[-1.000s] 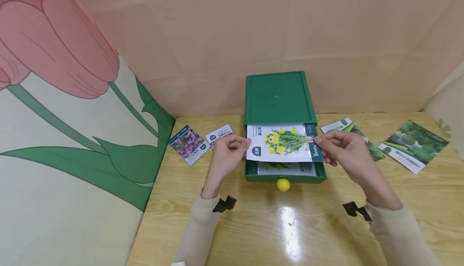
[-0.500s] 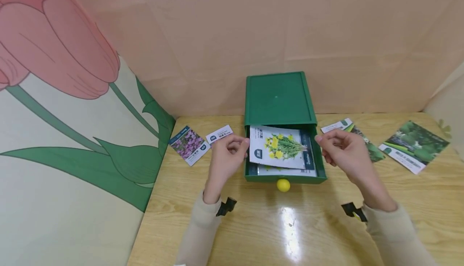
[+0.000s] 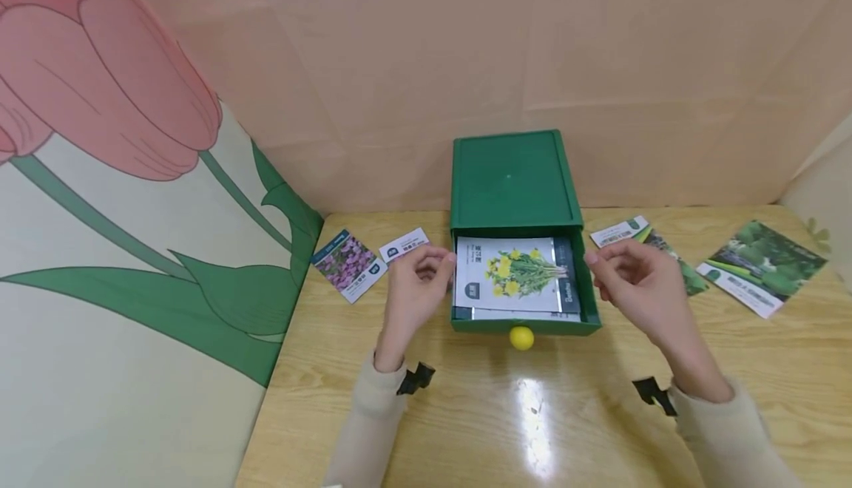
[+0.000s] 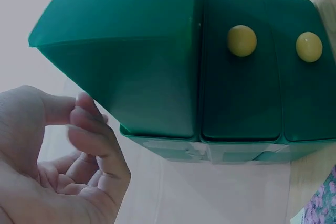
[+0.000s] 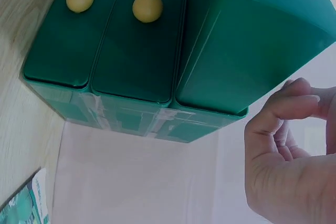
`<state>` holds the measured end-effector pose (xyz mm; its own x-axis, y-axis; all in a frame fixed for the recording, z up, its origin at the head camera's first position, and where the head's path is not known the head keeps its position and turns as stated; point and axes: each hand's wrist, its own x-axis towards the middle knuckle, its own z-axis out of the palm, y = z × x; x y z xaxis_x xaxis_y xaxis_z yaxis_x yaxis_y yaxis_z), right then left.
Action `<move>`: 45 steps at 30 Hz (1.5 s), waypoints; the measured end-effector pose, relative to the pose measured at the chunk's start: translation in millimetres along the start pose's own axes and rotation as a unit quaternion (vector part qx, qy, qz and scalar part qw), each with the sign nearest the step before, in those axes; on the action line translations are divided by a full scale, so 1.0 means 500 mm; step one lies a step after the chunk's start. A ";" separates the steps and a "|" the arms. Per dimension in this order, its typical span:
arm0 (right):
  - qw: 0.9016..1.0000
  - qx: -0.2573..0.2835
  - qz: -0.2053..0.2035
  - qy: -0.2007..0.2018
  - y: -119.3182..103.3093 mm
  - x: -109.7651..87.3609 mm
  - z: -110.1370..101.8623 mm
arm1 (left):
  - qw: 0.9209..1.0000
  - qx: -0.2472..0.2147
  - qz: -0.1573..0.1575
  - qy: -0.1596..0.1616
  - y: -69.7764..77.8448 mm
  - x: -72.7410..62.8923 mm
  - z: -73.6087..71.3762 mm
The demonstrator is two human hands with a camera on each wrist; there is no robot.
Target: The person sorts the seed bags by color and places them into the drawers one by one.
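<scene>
A seed packet with a yellow-flowered plant printed on it lies face up in the pulled-out top drawer of a green cabinet. Another packet shows beneath its front edge. Beside the drawer's left wall is my left hand, holding nothing, its fingers loosely curled and the thumb near the index finger. On the other side, my right hand is also without anything in it, fingers bent. Both wrist views show the hands just beyond the drawer's corners.
Two purple-flower packets lie on the table left of the cabinet. To the right are two green-leaf packets. Two lower drawers with yellow knobs are shut. A yellow knob sticks out from the top drawer's front.
Both hands have let go of the yellow-flower seed packet, which has dropped into the drawer and settled flatter and straighter. The hands have stayed at the drawer's sides.
</scene>
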<state>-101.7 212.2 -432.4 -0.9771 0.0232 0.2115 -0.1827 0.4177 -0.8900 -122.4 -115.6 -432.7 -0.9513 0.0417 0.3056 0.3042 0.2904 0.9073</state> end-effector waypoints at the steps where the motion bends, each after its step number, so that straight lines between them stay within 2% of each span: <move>1: 1.000 -0.001 -0.010 0.007 0.000 -0.006 0.001 | 1.000 0.000 0.002 -0.001 -0.002 0.001 0.000; 8: 0.993 0.036 -0.092 0.069 -0.013 -0.051 0.002 | 0.999 -0.027 0.004 -0.021 -0.020 0.023 0.002; 11: 0.984 0.036 -0.146 0.095 -0.022 -0.069 0.001 | 0.999 -0.048 0.005 -0.021 -0.027 0.041 0.006; 13: 0.974 0.027 -0.192 0.116 -0.031 -0.080 0.007 | 0.998 -0.058 0.005 -0.016 -0.032 0.053 0.009; 15: 0.958 0.013 -0.248 0.146 -0.043 -0.090 0.019 | 0.998 -0.064 0.006 -0.010 -0.038 0.063 0.012; 19: 0.911 -0.010 -0.356 0.209 -0.069 -0.108 0.062 | 0.998 -0.058 0.019 -0.008 -0.054 0.082 0.016; 22: 0.880 -0.030 -0.416 0.226 -0.077 -0.123 0.095 | 0.998 -0.042 0.041 -0.017 -0.068 0.095 0.019; 24: 0.864 -0.039 -0.448 0.226 -0.077 -0.130 0.115 | 0.997 -0.038 0.061 -0.025 -0.077 0.103 0.021; 28: 0.846 -0.050 -0.489 0.207 -0.070 -0.138 0.143 | 0.993 -0.056 0.098 -0.033 -0.094 0.118 0.026; 33: 0.855 -0.068 -0.487 0.166 -0.048 -0.146 0.166 | 0.989 -0.077 0.117 -0.048 -0.108 0.133 0.032; 37: 0.869 -0.098 -0.465 0.135 -0.029 -0.155 0.186 | 0.987 -0.074 0.132 -0.049 -0.117 0.140 0.037; 42: 0.878 -0.136 -0.434 0.149 -0.015 -0.164 0.204 | 0.984 -0.067 0.159 -0.031 -0.123 0.144 0.046; 45: 0.883 -0.137 -0.421 0.155 -0.009 -0.168 0.212 | 0.983 -0.063 0.169 -0.015 -0.125 0.145 0.052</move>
<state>-30.3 112.1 -488.7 -0.4228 -0.1706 0.8900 -0.7560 0.6079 -0.2426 -211.6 -105.7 -474.7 -0.7952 0.1445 0.5888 0.6053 0.1341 0.7846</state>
